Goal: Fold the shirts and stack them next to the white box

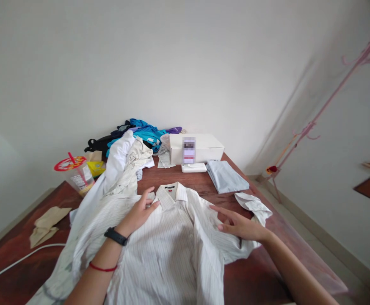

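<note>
striped shirt (172,250) lies spread flat on the table (258,275), collar away from the person – left hand (139,214) rests open near the collar, fingers flat on the cloth, right hand (237,224) open on the shoulder by the sleeve, gripping nothing – a heap of white clothes (121,173) crowds the left, folded blue cloth (226,176) and white box (197,146) beyond

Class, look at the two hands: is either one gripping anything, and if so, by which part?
Neither grips anything. The left hand lies flat on the striped shirt beside its collar; the right hand lies flat on its shoulder.
</note>
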Available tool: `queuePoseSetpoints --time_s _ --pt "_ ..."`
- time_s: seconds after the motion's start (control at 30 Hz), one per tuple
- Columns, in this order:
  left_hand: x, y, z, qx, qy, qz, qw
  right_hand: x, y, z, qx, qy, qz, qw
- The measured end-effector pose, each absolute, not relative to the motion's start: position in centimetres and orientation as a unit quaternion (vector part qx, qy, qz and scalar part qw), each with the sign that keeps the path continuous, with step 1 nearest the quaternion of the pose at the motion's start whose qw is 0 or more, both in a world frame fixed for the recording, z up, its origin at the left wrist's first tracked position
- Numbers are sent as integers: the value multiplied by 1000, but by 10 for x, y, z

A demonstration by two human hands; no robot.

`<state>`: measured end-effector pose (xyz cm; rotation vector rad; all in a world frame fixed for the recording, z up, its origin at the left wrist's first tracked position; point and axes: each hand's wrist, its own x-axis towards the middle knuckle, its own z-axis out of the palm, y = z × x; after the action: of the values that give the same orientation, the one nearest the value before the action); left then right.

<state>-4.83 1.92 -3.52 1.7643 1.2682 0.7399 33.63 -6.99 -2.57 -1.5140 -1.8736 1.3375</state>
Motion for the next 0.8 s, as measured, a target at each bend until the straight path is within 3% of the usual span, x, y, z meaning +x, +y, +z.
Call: queuePoseSetpoints --time_s 0.2,0.53,0.67,0.8 --pt "-49 21 -33 701 498 296 417 363 -119 -36 -561 -658 422 274" --pt "-49 24 -36 697 470 280 463 425 -168 -8 -724 -662 177 81" --pt "-51 27 -39 702 468 262 469 447 -176 8 -767 -635 43 82" --pt "-50 27 -39 709 472 255 458 462 -182 -5 -756 -649 68 55"
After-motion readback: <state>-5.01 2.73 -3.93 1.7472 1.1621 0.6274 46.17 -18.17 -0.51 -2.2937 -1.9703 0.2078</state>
